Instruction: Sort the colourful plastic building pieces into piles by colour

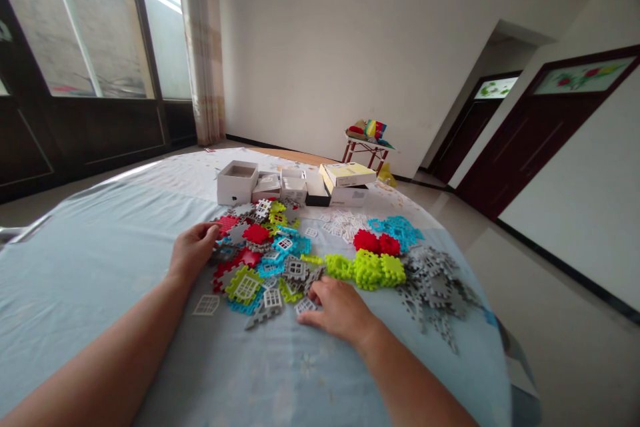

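Note:
A heap of mixed plastic building tiles (265, 260), red, blue, grey, green and white, lies on a round table with a pale blue cloth (100, 267). My left hand (193, 250) rests at the heap's left edge with its fingers curled on a red tile. My right hand (337, 307) lies palm down at the heap's near edge, fingers pressed on small grey and white tiles. To the right are sorted piles: lime green (370, 269), red (376, 242), blue (397, 228), white (347, 220) and grey (435, 283).
Several small cardboard boxes (295, 185) stand at the table's far side, one open white box (237, 181) at the left. A loose white window tile (206, 305) lies near my left forearm. Beyond stand a small red-legged table with toys (369, 137), dark doors and large windows.

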`<state>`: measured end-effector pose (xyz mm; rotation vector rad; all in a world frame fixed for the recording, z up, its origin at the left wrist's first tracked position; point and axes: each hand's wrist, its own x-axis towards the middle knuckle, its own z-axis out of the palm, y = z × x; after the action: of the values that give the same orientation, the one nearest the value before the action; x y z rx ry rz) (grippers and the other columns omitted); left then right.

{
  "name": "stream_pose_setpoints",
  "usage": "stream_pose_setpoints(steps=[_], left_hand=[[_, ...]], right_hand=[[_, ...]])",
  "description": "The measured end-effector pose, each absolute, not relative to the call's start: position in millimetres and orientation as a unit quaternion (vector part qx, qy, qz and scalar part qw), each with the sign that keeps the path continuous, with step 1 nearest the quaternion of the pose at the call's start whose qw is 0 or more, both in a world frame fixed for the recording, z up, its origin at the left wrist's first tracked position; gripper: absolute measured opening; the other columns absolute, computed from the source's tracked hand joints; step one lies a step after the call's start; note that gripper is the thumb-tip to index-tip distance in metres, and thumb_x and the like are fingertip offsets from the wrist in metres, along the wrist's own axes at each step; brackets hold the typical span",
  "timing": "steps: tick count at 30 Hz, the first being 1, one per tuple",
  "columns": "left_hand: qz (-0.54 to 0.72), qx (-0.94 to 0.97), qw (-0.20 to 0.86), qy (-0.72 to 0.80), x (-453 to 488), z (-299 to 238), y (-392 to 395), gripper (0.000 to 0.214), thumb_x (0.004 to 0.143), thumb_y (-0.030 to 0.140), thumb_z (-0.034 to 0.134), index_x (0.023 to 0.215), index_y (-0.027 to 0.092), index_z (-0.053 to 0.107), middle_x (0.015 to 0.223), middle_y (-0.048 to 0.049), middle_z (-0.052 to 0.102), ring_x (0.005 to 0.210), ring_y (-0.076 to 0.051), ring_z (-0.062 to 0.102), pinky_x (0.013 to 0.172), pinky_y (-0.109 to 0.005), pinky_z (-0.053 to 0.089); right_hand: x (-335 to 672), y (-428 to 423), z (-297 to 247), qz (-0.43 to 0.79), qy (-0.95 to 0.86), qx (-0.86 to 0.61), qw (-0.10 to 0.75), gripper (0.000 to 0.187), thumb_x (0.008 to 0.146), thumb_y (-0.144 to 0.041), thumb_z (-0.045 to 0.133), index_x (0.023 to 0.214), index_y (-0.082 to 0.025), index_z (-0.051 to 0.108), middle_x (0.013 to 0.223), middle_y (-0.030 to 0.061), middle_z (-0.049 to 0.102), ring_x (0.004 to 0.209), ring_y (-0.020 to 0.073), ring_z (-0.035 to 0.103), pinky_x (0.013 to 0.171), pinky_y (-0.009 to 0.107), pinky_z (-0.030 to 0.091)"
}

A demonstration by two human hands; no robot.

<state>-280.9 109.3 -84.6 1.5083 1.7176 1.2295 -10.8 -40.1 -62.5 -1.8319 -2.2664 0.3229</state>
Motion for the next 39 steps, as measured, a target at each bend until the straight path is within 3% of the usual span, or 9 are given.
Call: stream_pose_setpoints(steps=[6,12,17,21,25,31,39], left_hand=[[0.444,0.565,0.267,0.642,-281.7,-82.3,110.4,0.041,0.07,0.045,0.048,0.094,0.015,0.062,0.073,-0.0034,0.064,0.062,-0.014,0.057,0.057,-0.021,0.041],[0.438,0.567,0.262,0.646,-283.2,-84.9,111.9,0.042,0.07,0.046,0.047,0.096,0.016,0.062,0.074,-0.003,0.065,0.063,-0.014,0.057,0.056,-0.021,0.041],[0.436,0.567,0.262,0.648,-283.1,-86.6,113.5,0.042,0.07,0.046,0.046,0.095,0.016,0.062,0.073,-0.0027,0.065,0.062,-0.014,0.057,0.055,-0.021,0.041],[0.433,0.565,0.261,0.652,-283.5,-85.4,113.8,0.042,0.07,0.046,0.046,0.096,0.017,0.062,0.072,-0.0022,0.066,0.061,-0.015,0.057,0.055,-0.022,0.041],[0.43,0.566,0.258,0.655,-284.3,-85.6,115.7,0.041,0.069,0.046,0.047,0.094,0.018,0.062,0.072,-0.0018,0.066,0.062,-0.015,0.058,0.056,-0.022,0.041],[0.427,0.571,0.252,0.654,-285.7,-88.9,119.2,0.043,0.069,0.047,0.046,0.097,0.018,0.062,0.074,-0.0026,0.067,0.067,-0.017,0.059,0.057,-0.022,0.042],[0.422,0.591,0.24,0.644,-284.7,-86.8,114.0,0.045,0.071,0.047,0.045,0.099,0.016,0.06,0.077,-0.0035,0.067,0.065,-0.015,0.059,0.057,-0.021,0.043]], right_hand=[[-6.1,-37.2,-67.1,0.229,-0.752,-0.593,0.177,0.028,0.058,-0.03,0.071,0.079,-0.018,0.057,0.077,-0.0004,0.058,0.068,0.0115,0.052,0.058,0.02,0.037],[19.9,-27.6,-53.7,0.358,-0.71,-0.543,0.27,0.011,0.07,-0.024,0.059,0.077,-0.017,0.057,0.067,-0.0028,0.056,0.06,0.0087,0.051,0.053,0.018,0.04],[53.4,12.2,-37.8,0.274,-0.633,-0.595,0.412,0.015,0.071,-0.028,0.056,0.08,-0.017,0.055,0.067,-0.0006,0.058,0.058,0.0114,0.055,0.052,0.023,0.047],[70.8,39.8,-31.7,0.14,-0.579,-0.64,0.485,0.019,0.071,-0.026,0.054,0.088,-0.017,0.057,0.081,0.0046,0.063,0.068,0.0146,0.06,0.063,0.028,0.05],[71.0,37.1,-38.9,0.076,-0.585,-0.656,0.471,0.022,0.073,-0.026,0.052,0.092,-0.016,0.059,0.089,0.0073,0.065,0.075,0.0158,0.061,0.071,0.029,0.049],[43.2,-3.3,-61.2,0.165,-0.66,-0.616,0.397,0.021,0.079,-0.031,0.049,0.087,-0.016,0.063,0.072,0.0027,0.065,0.063,0.0132,0.06,0.061,0.024,0.047],[14.1,-40.2,-76.8,0.21,-0.72,-0.581,0.316,0.019,0.081,-0.026,0.049,0.087,-0.018,0.065,0.075,0.0022,0.067,0.067,0.0127,0.059,0.061,0.021,0.043]])
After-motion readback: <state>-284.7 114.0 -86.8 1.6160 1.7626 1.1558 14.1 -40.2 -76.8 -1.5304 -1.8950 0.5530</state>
